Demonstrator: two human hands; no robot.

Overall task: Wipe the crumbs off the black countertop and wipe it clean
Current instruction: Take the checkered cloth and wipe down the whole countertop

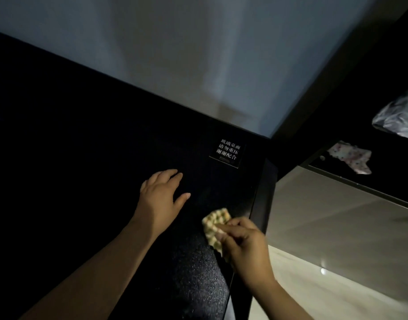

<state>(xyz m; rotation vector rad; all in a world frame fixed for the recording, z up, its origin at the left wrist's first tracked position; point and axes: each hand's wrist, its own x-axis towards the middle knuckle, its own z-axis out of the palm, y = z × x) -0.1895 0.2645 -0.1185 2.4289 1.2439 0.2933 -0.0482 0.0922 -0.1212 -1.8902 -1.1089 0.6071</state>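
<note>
Two bare hands over the dark, speckled black countertop [187, 273]: the left hand [160, 199] lies flat with fingers spread and relaxed, while the right hand [242, 243] pinches a small yellow-and-green checked cloth [215, 221] pressed on the counter near its right edge. Just beyond sits a little black sign with white Chinese lettering [228, 152], and a crumpled floral rag [350, 157] lies well off to the right.

The person's left arm [94, 262] and right arm [284, 301] are bare as far as they show, and the left hand [160, 199] and right hand [244, 241] are bare too, with short nails on the fingers [173, 175].
</note>
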